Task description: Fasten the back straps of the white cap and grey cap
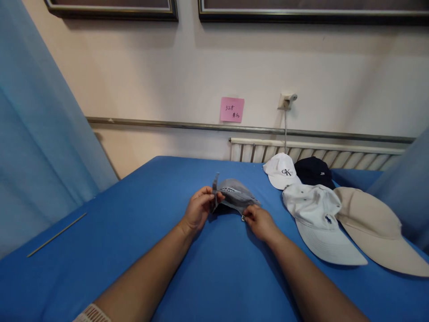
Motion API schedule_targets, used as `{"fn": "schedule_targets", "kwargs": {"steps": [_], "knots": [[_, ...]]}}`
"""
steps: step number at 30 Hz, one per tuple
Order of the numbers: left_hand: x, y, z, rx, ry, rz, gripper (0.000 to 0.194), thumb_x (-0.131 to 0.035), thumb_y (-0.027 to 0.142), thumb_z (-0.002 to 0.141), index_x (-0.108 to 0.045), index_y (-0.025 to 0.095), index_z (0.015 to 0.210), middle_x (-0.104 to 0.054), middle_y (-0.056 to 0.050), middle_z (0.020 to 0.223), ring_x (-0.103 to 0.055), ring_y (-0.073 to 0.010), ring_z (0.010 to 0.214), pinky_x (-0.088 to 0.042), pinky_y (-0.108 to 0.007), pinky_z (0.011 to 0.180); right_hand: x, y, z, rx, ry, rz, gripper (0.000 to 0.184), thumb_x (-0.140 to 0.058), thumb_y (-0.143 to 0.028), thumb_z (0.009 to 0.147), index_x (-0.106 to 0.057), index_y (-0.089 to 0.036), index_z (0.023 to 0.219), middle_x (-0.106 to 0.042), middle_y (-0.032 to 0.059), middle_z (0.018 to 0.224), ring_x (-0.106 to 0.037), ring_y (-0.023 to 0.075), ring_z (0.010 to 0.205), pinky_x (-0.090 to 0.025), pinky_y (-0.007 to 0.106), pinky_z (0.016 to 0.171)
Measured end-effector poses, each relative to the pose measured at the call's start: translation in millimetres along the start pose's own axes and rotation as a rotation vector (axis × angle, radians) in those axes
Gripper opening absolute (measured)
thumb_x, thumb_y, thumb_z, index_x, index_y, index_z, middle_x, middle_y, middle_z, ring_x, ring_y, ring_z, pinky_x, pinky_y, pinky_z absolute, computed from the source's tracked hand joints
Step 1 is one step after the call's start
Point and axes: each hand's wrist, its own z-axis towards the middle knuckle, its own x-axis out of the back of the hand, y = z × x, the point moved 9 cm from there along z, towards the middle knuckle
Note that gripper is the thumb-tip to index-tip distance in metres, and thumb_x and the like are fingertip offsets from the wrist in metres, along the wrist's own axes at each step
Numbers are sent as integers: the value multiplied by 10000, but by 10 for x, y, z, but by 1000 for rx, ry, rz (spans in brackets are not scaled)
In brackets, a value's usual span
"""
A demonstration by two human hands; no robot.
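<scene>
A grey baseball cap [236, 190] with pale lettering rests on the blue-covered table [134, 214], in front of me at the middle. My left hand [199, 205] pinches its left side, where a narrow grey strip of the cap stands up. My right hand [258, 219] grips the cap's lower right edge, and a small metal buckle shows beside those fingertips. Both hands are closed on the cap. Part of its near side is in shadow, and my fingers cover some of the edge.
At the right lie a white cap [279, 171], a dark navy cap [313, 172], a pale grey-white cap [315, 214] and a beige cap [372, 219]. A thin stick [56, 235] lies at the left. Behind the table are a radiator [258, 150] and a pink note [232, 110].
</scene>
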Motion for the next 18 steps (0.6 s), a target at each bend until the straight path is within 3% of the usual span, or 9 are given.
{"fn": "schedule_targets", "kwargs": {"steps": [4, 7, 9, 13, 18], "knots": [[25, -30, 34, -3, 3, -31, 89, -622, 186, 686, -548, 169, 734, -655, 11, 679, -626, -136, 680, -451, -254, 710, 0, 219, 41, -70, 78, 132, 173, -555, -123, 757, -685, -231, 794, -676, 2, 764, -606, 184, 731, -442, 296, 693], [32, -44, 44, -5, 9, -41, 86, -616, 172, 691, -549, 169, 745, -621, 31, 630, -602, -114, 628, -438, -231, 668, -62, 319, 33, -133, 49, 218, 127, -565, -175, 765, -674, -226, 805, -662, -9, 709, -593, 172, 655, -439, 286, 639], [23, -58, 43, 7, 5, -59, 95, -622, 173, 692, -553, 167, 758, -621, 31, 626, -605, -114, 619, -445, -232, 665, -73, 283, 7, -132, 15, 196, 112, -625, -219, 741, -667, -219, 845, -656, -3, 754, -589, 169, 668, -438, 287, 646], [49, -98, 39, 45, 40, -127, 122, -635, 163, 688, -549, 160, 774, -697, -22, 740, -666, -151, 723, -491, -276, 754, -14, 73, -46, -57, -13, 9, 268, -750, -266, 657, -639, -212, 895, -626, 15, 872, -573, 171, 738, -421, 292, 686], [109, -109, 41, 41, 92, -209, 133, -626, 129, 702, -540, 160, 798, -731, -59, 828, -694, -173, 810, -512, -305, 826, -3, -58, -61, -30, -42, -122, 183, -722, -244, 709, -606, -208, 847, -601, 16, 843, -556, 167, 730, -392, 286, 674]]}}
